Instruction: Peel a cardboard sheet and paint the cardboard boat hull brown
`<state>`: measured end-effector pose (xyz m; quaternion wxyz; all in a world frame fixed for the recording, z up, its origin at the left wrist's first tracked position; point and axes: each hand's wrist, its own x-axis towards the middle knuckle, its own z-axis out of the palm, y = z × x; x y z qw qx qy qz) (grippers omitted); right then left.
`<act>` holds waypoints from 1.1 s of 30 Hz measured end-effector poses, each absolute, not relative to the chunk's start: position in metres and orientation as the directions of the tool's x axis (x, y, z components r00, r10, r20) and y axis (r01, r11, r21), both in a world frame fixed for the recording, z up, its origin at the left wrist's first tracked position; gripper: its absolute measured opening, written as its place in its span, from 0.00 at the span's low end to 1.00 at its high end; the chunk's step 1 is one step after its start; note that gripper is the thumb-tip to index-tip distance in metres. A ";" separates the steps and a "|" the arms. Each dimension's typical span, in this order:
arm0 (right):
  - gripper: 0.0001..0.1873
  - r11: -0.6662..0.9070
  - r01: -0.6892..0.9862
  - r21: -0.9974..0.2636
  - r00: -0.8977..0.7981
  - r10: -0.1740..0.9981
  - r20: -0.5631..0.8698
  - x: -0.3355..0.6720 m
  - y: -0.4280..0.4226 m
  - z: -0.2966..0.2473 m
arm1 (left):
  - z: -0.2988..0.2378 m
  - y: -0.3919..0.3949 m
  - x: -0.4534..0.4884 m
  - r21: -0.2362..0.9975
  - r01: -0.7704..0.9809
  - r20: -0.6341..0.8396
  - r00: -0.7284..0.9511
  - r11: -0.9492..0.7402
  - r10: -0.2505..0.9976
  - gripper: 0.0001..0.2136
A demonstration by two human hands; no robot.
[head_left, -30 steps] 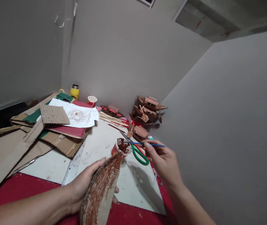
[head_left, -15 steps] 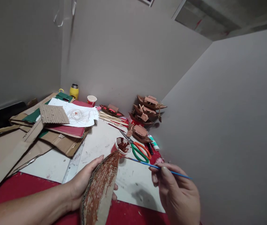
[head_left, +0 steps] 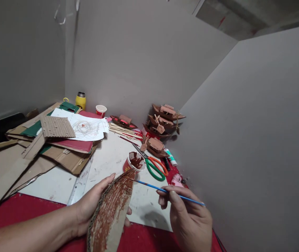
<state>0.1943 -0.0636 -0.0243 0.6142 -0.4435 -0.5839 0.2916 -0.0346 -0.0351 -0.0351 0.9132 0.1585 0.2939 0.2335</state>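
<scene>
My left hand (head_left: 90,204) grips a curved cardboard piece (head_left: 109,213) from beneath, thumb along its corrugated edge and fingertips showing at the far side. Streaky red-brown paint covers much of its face, with a bare strip along the right side. Between the fingers and thumb of my right hand (head_left: 188,213) is a thin blue paintbrush (head_left: 162,189). Its bristle end touches the painted face near the pointed top. Just beyond that tip stands a paper cup (head_left: 136,162) with brown paint inside.
Green-and-orange-handled scissors (head_left: 156,169) lie right of the cup. Behind are brown model boats (head_left: 165,120), wooden sticks (head_left: 124,131), another paper cup (head_left: 101,110) and a yellow bottle (head_left: 81,101). Cardboard sheets (head_left: 70,161) and a drawn-on paper (head_left: 86,129) pile up at left. A wall rises close on the right.
My right hand has moved left with the paintbrush, bringing its tip from just right of the cardboard's point onto the painted face. My left hand still holds the piece.
</scene>
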 end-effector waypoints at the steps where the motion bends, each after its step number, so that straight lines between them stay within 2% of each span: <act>1: 0.05 0.440 0.158 -0.884 0.142 0.876 0.462 0.194 -0.064 -0.025 | -0.034 -0.035 -0.034 0.426 -0.331 -0.464 0.719 0.842 0.517 0.34; 10: 0.05 0.455 0.168 -0.875 0.113 0.873 0.475 0.187 -0.062 -0.020 | -0.032 -0.037 -0.033 0.420 -0.326 -0.461 0.727 0.847 0.508 0.35; 21: 0.05 0.401 0.119 -0.908 0.062 0.910 0.410 0.180 -0.069 -0.020 | -0.030 -0.037 -0.033 0.416 -0.339 -0.457 0.725 0.844 0.516 0.31; 29: 0.06 0.371 0.076 -0.926 -0.014 0.929 0.371 0.175 -0.071 -0.020 | -0.028 -0.038 -0.033 0.404 -0.323 -0.467 0.732 0.856 0.497 0.34; 33: 0.05 0.326 -0.004 -0.945 -0.037 0.945 0.326 0.175 -0.072 -0.024 | -0.030 -0.037 -0.033 0.399 -0.317 -0.465 0.739 0.860 0.488 0.36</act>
